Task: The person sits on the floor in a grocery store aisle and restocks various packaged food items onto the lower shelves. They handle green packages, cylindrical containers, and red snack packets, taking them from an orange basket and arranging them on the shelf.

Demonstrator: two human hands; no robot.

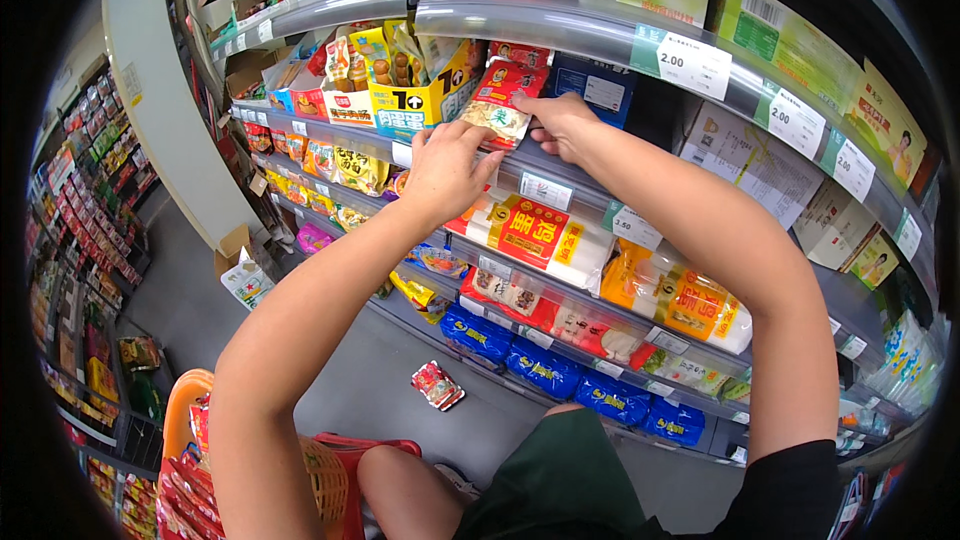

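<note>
A red food packet [510, 99] with a clear lower window lies on the upper-middle shelf, its near end by the shelf's front edge. My left hand [450, 174] is at its near left corner, fingers over the corner and thumb just below. At its right side is my right hand [562, 126], thumb on top and the other fingers curled beside it. Behind it shows the top of another red packet [521, 52]. To its left stands a yellow display box [420, 103] of snacks; to its right, a dark blue box [592, 90].
Wrapped noodle packs [540, 236] fill the shelf below, with blue packs [544, 367] at the bottom. A red packet [437, 385] lies on the grey floor. At lower left, an orange basket [326, 476] holds red packets, next to a red stool [367, 441]. A clear price rail [525, 15] runs overhead.
</note>
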